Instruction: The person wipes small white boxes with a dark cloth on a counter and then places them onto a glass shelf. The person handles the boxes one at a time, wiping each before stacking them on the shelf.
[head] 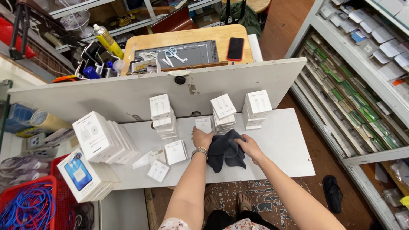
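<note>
Both hands meet over a dark grey cloth [226,150] on a white table [281,140].
The left hand [201,138] curls around a small white box [204,124]; the right hand [249,147] pinches the cloth's edge. Left, a red basket [54,191] holds blue cables [27,208].

Landmark: white partition board [128,96]. Behind it, wooden table [221,34] bearing grey mat [191,53], blue-handled scissors [172,53], red-cased phone [235,48]. Yellow spray can [107,40] behind board, toward its left end. Shelf of packaged goods [362,72] off board's right end. Red basket of blue cables [27,206] well in front of board's left end. Black sandal [332,192] on floor, front right.
</note>
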